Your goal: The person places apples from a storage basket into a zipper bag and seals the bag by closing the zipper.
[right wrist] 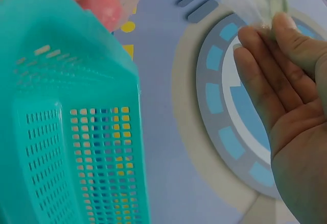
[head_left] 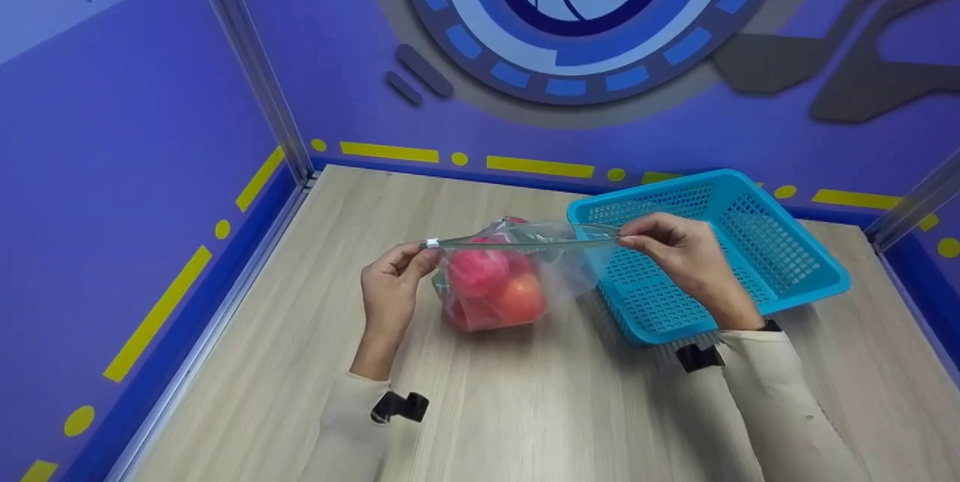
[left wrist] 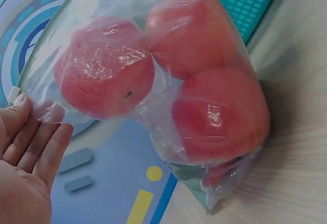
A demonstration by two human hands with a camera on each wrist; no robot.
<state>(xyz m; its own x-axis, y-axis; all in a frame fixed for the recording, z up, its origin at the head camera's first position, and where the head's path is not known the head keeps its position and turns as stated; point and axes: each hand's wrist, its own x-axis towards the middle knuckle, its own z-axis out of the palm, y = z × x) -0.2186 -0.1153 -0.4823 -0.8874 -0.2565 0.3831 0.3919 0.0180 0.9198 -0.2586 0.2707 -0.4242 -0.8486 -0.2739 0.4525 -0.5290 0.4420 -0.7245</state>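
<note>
A clear zip bag (head_left: 574,272) hangs upright over the table, its top edge stretched between the hands. My left hand (head_left: 390,283) pinches the left end of that edge by the white slider (head_left: 432,243). At the other end, my right hand (head_left: 679,253) pinches the rim between thumb and fingers. Inside are several round fruits: a pinkish-red fruit (head_left: 478,272) and an orange-red one (head_left: 520,299) show. The left wrist view shows the red fruits (left wrist: 222,117) pressed against the film, with something green (left wrist: 191,178) at the bottom. Whether the bag bottom touches the table is unclear.
A turquoise perforated basket (head_left: 660,333) sits on the right of the wooden table (head_left: 510,407), partly behind the bag and under my right forearm. A blue-purple printed wall (head_left: 337,55) stands behind the table, and another panel (head_left: 112,167) lines the left.
</note>
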